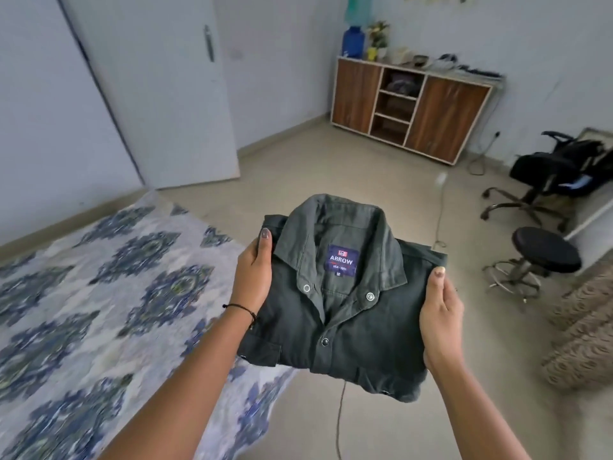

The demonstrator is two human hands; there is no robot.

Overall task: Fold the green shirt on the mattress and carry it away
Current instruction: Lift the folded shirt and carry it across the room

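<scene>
Folded shirt [345,313] was held level between both hands, left hand [253,280] and right hand [441,322] pinching opposite sides, collar pointing away, past the mattress [99,293] corner.

Dark green shirt [345,313]; blue-patterned white mattress [99,293].

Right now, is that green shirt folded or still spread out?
Folded. The shirt is a compact rectangle, collar up, held clear of the mattress between the left hand and right hand.

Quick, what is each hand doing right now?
Left hand: closed on the left edge of the folded green shirt.
Right hand: closed on its right edge.
</scene>
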